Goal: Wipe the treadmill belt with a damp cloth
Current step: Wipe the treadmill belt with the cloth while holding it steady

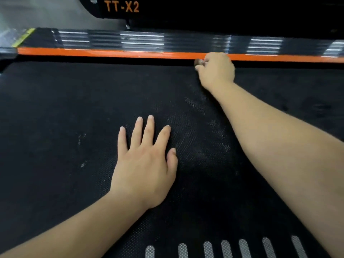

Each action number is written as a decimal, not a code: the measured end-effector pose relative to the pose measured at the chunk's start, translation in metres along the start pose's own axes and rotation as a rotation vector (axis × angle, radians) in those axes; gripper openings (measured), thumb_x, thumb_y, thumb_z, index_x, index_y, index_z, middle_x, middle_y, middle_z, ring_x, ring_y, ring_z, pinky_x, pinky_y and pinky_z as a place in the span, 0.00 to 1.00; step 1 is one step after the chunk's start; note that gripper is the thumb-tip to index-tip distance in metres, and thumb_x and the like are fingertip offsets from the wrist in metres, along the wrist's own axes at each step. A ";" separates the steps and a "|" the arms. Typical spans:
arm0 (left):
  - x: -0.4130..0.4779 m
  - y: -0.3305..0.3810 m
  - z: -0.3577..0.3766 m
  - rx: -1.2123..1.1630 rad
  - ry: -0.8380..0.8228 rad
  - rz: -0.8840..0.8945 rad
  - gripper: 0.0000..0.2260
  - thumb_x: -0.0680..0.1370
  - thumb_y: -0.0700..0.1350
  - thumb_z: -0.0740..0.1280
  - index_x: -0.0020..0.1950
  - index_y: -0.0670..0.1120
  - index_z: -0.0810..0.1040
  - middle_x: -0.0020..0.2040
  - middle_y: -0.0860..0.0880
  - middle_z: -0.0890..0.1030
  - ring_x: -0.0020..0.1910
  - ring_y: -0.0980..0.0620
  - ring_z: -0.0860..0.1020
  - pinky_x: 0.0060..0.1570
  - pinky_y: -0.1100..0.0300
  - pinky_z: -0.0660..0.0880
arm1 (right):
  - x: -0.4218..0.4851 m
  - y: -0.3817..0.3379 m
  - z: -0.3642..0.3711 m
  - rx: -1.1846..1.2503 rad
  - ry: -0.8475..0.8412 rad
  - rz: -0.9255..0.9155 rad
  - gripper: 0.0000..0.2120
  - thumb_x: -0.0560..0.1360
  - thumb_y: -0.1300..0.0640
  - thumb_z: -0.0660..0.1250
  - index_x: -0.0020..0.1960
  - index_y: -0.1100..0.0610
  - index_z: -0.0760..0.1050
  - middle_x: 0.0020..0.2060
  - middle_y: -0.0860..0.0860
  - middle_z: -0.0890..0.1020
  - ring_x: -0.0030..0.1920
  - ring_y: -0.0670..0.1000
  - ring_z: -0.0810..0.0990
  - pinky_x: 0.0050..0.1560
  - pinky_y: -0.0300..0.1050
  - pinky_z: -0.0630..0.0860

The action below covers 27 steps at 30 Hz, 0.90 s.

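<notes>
Belt (55,108): across the near ground.
Left hand (145,164): flat on the belt, centre.
Right hand (216,69): farther right, at the belt's far edge, against the side rail (130,40).
Cloth (198,62): in the right hand.
Side rail: behind the belt.
Housing (204,12): behind the rail.

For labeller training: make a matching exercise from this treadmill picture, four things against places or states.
Things: 1 left hand; 2 right hand; 3 long orange side strip; 4 row of grey oval marks.
States: a. along the black textured treadmill belt's far side; b. on it, nearest the camera; c. flat, fingers spread; d. curled on a small brownish object.
Pairs: 1-c; 2-d; 3-a; 4-b.
</notes>
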<state>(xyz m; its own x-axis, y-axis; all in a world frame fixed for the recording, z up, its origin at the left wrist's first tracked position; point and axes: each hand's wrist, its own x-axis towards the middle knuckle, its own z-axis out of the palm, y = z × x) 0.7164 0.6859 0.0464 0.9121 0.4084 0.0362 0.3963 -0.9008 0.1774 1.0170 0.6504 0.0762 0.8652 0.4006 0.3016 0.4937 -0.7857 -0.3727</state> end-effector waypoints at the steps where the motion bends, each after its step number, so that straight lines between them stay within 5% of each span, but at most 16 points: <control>1: -0.001 0.000 0.000 0.001 -0.007 -0.003 0.28 0.82 0.60 0.43 0.81 0.55 0.56 0.84 0.45 0.52 0.83 0.44 0.46 0.79 0.37 0.44 | -0.007 -0.008 0.004 0.012 -0.031 -0.097 0.12 0.76 0.45 0.67 0.50 0.52 0.80 0.49 0.53 0.79 0.50 0.55 0.77 0.47 0.46 0.70; 4: 0.001 0.000 0.001 0.000 -0.011 -0.003 0.28 0.82 0.60 0.42 0.81 0.55 0.55 0.84 0.46 0.51 0.83 0.45 0.44 0.79 0.38 0.43 | -0.009 -0.005 0.005 0.013 -0.119 -0.190 0.12 0.75 0.43 0.69 0.51 0.51 0.81 0.48 0.53 0.81 0.49 0.56 0.78 0.48 0.47 0.72; 7: 0.000 -0.001 0.001 -0.008 -0.004 0.006 0.28 0.82 0.60 0.42 0.81 0.55 0.55 0.84 0.46 0.51 0.83 0.45 0.44 0.79 0.38 0.43 | 0.013 0.017 -0.008 -0.064 0.007 0.093 0.12 0.76 0.45 0.67 0.51 0.52 0.80 0.51 0.55 0.81 0.53 0.59 0.80 0.49 0.48 0.74; 11: -0.001 0.000 -0.001 -0.013 -0.018 -0.007 0.29 0.82 0.61 0.41 0.82 0.55 0.55 0.84 0.47 0.49 0.83 0.46 0.43 0.79 0.38 0.43 | -0.014 0.020 -0.007 -0.014 -0.088 -0.134 0.12 0.77 0.44 0.67 0.50 0.52 0.80 0.49 0.53 0.78 0.48 0.55 0.76 0.49 0.49 0.73; 15: 0.000 0.000 0.000 -0.010 -0.011 0.004 0.28 0.82 0.60 0.42 0.81 0.55 0.55 0.84 0.46 0.50 0.83 0.46 0.43 0.79 0.38 0.43 | 0.001 0.045 -0.026 -0.074 0.030 0.125 0.13 0.77 0.44 0.66 0.52 0.53 0.80 0.52 0.54 0.80 0.52 0.59 0.79 0.49 0.48 0.74; 20: -0.001 0.002 -0.003 -0.013 -0.040 -0.016 0.30 0.81 0.61 0.39 0.82 0.56 0.52 0.84 0.48 0.47 0.82 0.47 0.40 0.79 0.40 0.40 | -0.040 0.039 -0.025 -0.009 -0.134 -0.157 0.10 0.78 0.43 0.66 0.45 0.50 0.76 0.45 0.52 0.74 0.43 0.54 0.74 0.42 0.45 0.67; 24: 0.000 0.003 -0.005 -0.005 -0.037 -0.021 0.30 0.80 0.61 0.39 0.82 0.57 0.50 0.84 0.49 0.45 0.82 0.48 0.38 0.79 0.41 0.38 | -0.036 0.050 -0.038 -0.094 0.020 0.068 0.17 0.79 0.42 0.63 0.54 0.55 0.79 0.51 0.57 0.75 0.51 0.61 0.77 0.44 0.47 0.68; 27: -0.001 0.004 -0.006 -0.007 -0.050 -0.032 0.29 0.80 0.61 0.39 0.82 0.57 0.48 0.84 0.49 0.44 0.82 0.48 0.38 0.79 0.41 0.37 | -0.083 0.030 -0.031 -0.035 -0.073 -0.186 0.18 0.80 0.40 0.61 0.47 0.54 0.77 0.45 0.54 0.72 0.43 0.56 0.74 0.42 0.48 0.70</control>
<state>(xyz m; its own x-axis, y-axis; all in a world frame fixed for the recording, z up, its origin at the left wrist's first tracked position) 0.7163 0.6831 0.0534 0.9030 0.4292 -0.0190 0.4251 -0.8862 0.1843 0.9569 0.5788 0.0675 0.7639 0.5727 0.2974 0.6435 -0.7104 -0.2850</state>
